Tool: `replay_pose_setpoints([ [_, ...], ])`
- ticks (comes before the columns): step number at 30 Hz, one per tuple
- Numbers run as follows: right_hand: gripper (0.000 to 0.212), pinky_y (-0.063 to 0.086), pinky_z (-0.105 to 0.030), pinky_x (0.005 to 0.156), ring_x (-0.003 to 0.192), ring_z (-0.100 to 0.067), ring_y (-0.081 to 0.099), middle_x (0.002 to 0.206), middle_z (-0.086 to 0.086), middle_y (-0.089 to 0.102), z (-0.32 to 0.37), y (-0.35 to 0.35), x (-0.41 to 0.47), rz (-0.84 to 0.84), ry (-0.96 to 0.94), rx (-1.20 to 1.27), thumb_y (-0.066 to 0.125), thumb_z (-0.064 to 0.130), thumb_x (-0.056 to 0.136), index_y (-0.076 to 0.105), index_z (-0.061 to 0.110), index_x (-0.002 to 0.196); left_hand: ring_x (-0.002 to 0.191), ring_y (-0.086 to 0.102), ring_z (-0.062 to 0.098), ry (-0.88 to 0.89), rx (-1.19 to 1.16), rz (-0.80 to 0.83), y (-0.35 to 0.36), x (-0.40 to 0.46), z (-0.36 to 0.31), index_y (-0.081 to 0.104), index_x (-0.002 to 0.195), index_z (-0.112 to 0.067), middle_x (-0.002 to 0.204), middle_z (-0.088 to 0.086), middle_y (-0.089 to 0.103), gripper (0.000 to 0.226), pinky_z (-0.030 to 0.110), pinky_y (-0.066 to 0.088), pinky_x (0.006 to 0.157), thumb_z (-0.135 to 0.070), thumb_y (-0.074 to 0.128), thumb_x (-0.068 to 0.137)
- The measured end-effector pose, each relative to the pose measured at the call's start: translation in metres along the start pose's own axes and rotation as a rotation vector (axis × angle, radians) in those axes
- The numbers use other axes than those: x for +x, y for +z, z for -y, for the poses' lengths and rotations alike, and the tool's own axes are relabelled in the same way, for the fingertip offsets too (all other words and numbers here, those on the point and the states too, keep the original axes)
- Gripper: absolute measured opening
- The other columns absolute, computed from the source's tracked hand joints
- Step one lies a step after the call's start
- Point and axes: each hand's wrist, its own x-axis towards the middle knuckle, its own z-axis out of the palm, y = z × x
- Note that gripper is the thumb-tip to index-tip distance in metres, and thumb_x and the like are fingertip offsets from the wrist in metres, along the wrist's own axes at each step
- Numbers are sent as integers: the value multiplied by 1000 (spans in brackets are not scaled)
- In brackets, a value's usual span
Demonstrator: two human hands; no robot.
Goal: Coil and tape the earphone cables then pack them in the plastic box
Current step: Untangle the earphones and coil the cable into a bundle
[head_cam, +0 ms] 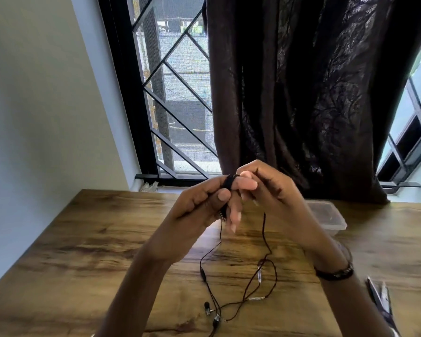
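Both hands are raised above the wooden table [83, 239]. My left hand [199, 205] pinches a small black coil of earphone cable [227, 183] between thumb and fingers. My right hand [265, 188] holds the same cable at the coil's top, its fingers curled round it. Loose black and reddish earphone cable [265, 237] hangs from the hands down to the table, where the earbuds [208, 308] and an inline remote [203, 273] lie. The clear plastic box [326, 216] stands on the table behind my right hand, partly hidden by it.
Scissors [380, 300] lie at the table's right near edge. A dark curtain [314, 93] and a barred window [175, 93] stand behind the table. A white wall is on the left.
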Motion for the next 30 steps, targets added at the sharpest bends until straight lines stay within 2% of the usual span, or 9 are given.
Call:
replay_pose_setpoints([
  [2,18,47,-37,56,63,-19,57,71,-5,58,-6,11,-5,-33,21,79,43,28,100,61,26,97,74,55,6,13,-32,5,-1,1,2,47,132,3,85,-7,59,35,19,45,74,-11,35,102],
  [4,20,43,-31,54,60,-13,51,68,1,55,-10,22,-10,-68,51,144,42,31,100,59,35,92,81,55,9,14,-61,-9,-4,1,4,44,135,4,89,-5,59,36,23,46,80,-4,33,102],
  [8,21,32,-33,52,58,-11,42,67,9,49,-15,39,-21,-84,113,184,39,33,101,54,34,86,92,53,19,9,-103,-44,-8,2,0,42,139,-2,91,-1,60,42,33,51,76,-6,36,98],
  [11,26,32,-30,50,54,-10,41,63,7,49,-17,47,-30,-99,149,131,38,30,102,56,14,92,87,57,13,-16,-79,-67,-12,4,0,39,141,-2,95,-3,61,44,29,48,78,-4,35,98],
  [14,27,34,-21,52,52,-5,44,59,6,49,-14,52,-37,-103,174,54,40,29,103,56,14,87,88,59,12,-45,-12,-102,-16,4,3,34,143,-1,100,-4,63,46,25,48,75,-5,37,97],
  [19,22,33,-11,51,50,-4,47,58,4,52,-9,49,-47,-60,205,-96,44,19,101,59,15,86,106,63,15,-90,174,-105,-24,3,5,31,144,-3,114,-2,66,47,23,46,92,-2,37,97],
  [21,21,32,-16,47,49,-9,48,59,1,54,-5,43,-50,-30,197,-153,46,20,102,59,19,85,111,62,19,-111,240,-87,-26,2,7,28,145,-2,118,1,65,48,24,45,94,1,36,98],
  [25,28,42,-31,50,55,-13,51,65,6,57,8,34,-50,74,165,-350,40,46,98,56,28,85,116,59,17,-134,368,-40,-27,1,10,17,147,3,125,12,59,51,23,43,98,12,30,98],
  [30,32,47,-30,59,66,-7,55,74,13,58,29,26,-43,125,115,-464,35,51,96,57,28,89,119,55,16,-138,469,-25,-23,-1,10,13,146,4,127,19,54,52,21,39,101,16,27,97],
])
